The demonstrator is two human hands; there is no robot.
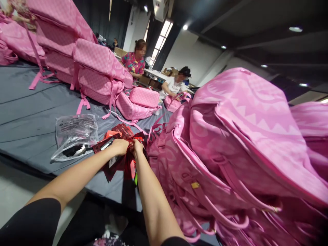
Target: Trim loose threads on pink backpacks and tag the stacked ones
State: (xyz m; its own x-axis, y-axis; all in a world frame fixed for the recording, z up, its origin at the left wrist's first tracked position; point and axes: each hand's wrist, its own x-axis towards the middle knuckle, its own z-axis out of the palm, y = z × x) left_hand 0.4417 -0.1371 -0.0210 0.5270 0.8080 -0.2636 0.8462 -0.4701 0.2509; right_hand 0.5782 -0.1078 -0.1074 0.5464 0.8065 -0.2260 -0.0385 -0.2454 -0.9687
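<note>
A fanned bunch of red and dark hang tags [122, 130] lies at the near part of the grey-covered table. My left hand [121, 147] is closed at the middle of this bunch, fingers pinched. Close beside it, my right hand [137, 147] also pinches there, the two hands almost touching. What exactly sits between the fingertips is too small to make out. White labels show on a few tags, and a bright green piece [135, 178] hangs below my right hand. Left of the tags lies a clear plastic bag [77, 135] with dark items inside.
Large pink backpacks [246, 136] are piled high close on my right. More pink checked backpacks [94, 75] stand stacked at the back left, straps trailing over the grey table cover [23, 112]. Two people work beyond the table, one handling a small pink bag [172, 103].
</note>
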